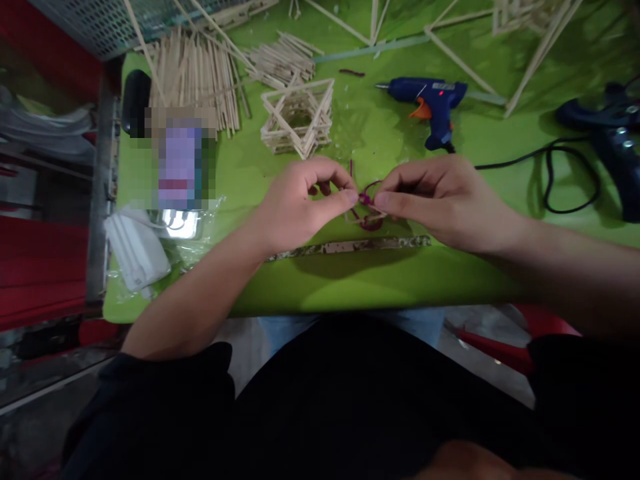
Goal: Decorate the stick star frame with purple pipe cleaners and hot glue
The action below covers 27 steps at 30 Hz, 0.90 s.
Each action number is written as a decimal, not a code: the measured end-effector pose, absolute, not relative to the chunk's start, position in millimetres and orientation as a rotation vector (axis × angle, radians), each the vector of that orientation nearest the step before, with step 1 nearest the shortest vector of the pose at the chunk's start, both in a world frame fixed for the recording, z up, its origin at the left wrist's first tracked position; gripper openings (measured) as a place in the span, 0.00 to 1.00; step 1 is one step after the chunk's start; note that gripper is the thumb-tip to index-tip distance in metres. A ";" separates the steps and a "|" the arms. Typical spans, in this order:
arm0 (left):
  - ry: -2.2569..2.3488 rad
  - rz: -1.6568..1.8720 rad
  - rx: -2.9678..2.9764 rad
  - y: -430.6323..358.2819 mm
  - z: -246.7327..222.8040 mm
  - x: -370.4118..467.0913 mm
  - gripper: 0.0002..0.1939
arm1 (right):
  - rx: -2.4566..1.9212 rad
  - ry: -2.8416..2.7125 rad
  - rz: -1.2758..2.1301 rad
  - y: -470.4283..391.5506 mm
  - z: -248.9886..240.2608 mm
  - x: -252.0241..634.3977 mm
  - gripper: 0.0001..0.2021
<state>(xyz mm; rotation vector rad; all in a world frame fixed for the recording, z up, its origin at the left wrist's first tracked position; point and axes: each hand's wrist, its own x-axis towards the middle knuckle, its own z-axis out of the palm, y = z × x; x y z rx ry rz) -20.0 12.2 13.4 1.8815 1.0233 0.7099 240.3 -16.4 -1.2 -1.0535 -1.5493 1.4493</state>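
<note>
Between my two hands, above the green table [310,287], is a magenta cord [367,199] with a small knot or loop in it. My left hand [315,200] pinches it from the left with thumb and forefinger. From the other side, the thumb and fingers of my right hand [430,200] close on the same cord. Loose ends and a loop of it show around my fingertips. Just below, a pale thin stick is partly seen, mostly hidden by my hands. A narrow patterned strip [350,247] lies nearer the table's front edge.
Ahead stands a star-shaped stick frame [299,119]. A blue glue gun [430,100] lies to its right, its black cable [520,160] running rightward. Piled wooden sticks [195,80] are at the back left. A white plug-like block [137,247] is at left; a dark tool [615,133] at right.
</note>
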 end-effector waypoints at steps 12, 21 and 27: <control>0.878 0.625 1.839 9.0 18.0 -20.2 0.05 | -0.852 -1.743 1.260 -16.5 -17.6 240.7 0.25; 0.821 0.606 1.679 7.6 15.6 -14.1 0.06 | -0.720 -1.588 1.682 -22.1 -0.6 241.7 0.05; 0.853 0.647 1.650 7.1 11.2 -13.5 0.08 | -0.818 -1.726 1.744 -18.9 9.1 245.8 0.11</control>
